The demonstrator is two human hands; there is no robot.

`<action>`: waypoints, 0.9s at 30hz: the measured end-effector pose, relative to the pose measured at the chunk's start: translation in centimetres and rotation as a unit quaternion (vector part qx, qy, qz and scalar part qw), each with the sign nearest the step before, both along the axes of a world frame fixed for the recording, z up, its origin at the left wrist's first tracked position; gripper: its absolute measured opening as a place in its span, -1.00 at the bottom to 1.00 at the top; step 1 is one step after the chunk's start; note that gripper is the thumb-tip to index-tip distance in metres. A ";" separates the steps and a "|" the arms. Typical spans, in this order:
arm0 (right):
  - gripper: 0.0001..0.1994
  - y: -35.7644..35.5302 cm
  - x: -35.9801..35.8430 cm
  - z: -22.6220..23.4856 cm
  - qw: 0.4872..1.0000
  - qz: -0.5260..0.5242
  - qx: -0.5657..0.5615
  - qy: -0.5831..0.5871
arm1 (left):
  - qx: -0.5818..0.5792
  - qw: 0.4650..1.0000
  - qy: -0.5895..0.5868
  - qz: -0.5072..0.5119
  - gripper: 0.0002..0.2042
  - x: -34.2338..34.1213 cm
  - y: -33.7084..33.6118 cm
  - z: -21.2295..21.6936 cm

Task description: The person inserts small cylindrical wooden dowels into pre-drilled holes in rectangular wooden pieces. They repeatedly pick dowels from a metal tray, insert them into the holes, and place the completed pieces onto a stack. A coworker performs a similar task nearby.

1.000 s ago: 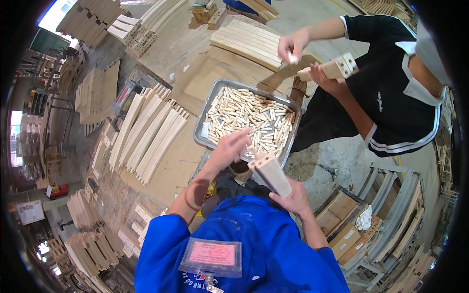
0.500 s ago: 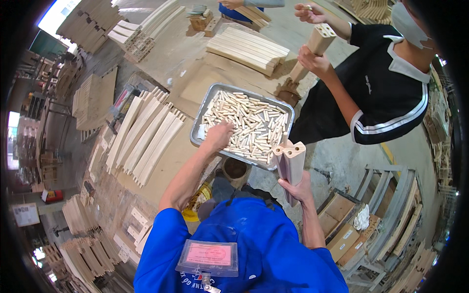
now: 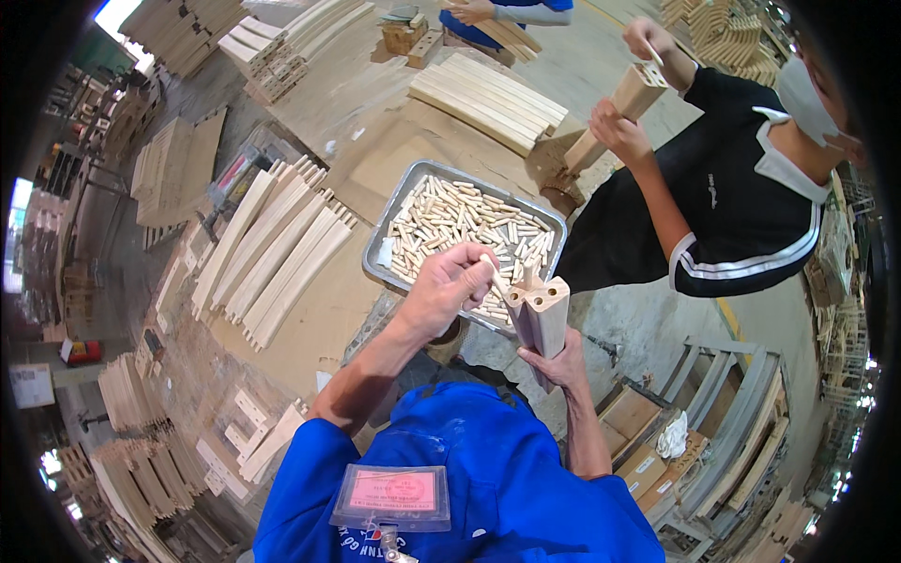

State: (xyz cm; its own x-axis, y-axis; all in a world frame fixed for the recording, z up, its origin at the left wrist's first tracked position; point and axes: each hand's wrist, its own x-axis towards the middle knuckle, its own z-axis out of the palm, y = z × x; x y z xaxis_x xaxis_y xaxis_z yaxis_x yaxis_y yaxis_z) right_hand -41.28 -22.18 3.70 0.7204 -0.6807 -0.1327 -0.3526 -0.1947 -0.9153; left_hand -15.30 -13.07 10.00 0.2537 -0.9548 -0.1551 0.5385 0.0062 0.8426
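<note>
My left hand (image 3: 450,289) pinches a short wooden dowel (image 3: 494,272), its lower tip close to a hole in the end of the wooden pieces (image 3: 544,314). Whether the tip has entered the hole I cannot tell. My right hand (image 3: 560,361) grips those pieces, which stand side by side with their drilled ends upward. Another dowel (image 3: 531,274) sticks up from the end face. Just beyond my hands, a grey tray (image 3: 373,263) holds a heap of loose dowels (image 3: 460,216).
Curved wooden slats (image 3: 282,253) lie stacked at the left, with straight slats (image 3: 488,101) beyond the tray. At the right, a co-worker in a black shirt (image 3: 741,202) holds a drilled wooden piece (image 3: 627,103). Metal racking (image 3: 723,403) and cardboard boxes (image 3: 648,469) stand at lower right.
My left hand has come out of the tray, moving right with a dowel to the wooden pieces. The right hand has shifted slightly left. The co-worker's raised hand has moved to their own piece.
</note>
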 end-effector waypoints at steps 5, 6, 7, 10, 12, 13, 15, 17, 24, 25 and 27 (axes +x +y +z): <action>-0.41 -0.5 1.1 -0.2 1.000 0.018 -0.012 -0.007 | 0.013 0.993 -0.108 0.051 -0.80 -0.6 0.8 0.5; -0.40 -0.4 1.3 -0.2 1.000 0.019 -0.011 -0.010 | 0.021 0.989 -0.132 0.068 -0.81 -0.7 1.0 0.5; -0.39 -0.4 1.5 -0.2 1.000 0.019 -0.010 -0.013 | 0.028 0.984 -0.156 0.085 -0.81 -0.9 1.0 0.4; -0.49 -0.4 2.2 0.0 0.994 0.017 -0.101 -0.035 | 0.017 0.936 -0.329 0.125 -0.86 -1.5 1.8 -0.8; -0.46 -0.4 2.3 0.3 0.993 0.021 -0.111 -0.023 | -0.009 0.931 -0.334 0.145 -0.87 -1.7 2.0 -1.7; -0.45 -0.4 2.2 0.4 0.993 0.023 -0.115 -0.018 | 0.027 0.942 -0.312 0.121 -0.89 -1.4 2.1 -2.0; -0.43 -0.2 1.9 0.4 0.996 0.030 -0.085 0.000 | 0.007 0.918 -0.377 0.124 -0.88 -1.8 2.3 -2.5; -0.39 0.2 1.5 0.1 0.998 0.024 -0.062 0.015 | 0.004 0.912 -0.394 0.114 -0.85 -2.3 2.8 -3.2; -0.44 1.6 -0.4 -0.9 0.995 -0.081 0.028 0.057 | 0.172 0.903 -0.388 0.070 -0.83 1.9 1.5 -13.3; -0.46 1.5 -0.7 -1.2 0.989 -0.114 0.062 0.071 | 0.180 0.862 -0.470 0.062 -0.84 2.6 0.7 -14.7; -0.50 1.4 -1.4 -1.3 0.985 -0.142 0.070 0.065 | 0.191 0.758 -0.622 0.047 -0.85 3.6 -1.0 -16.7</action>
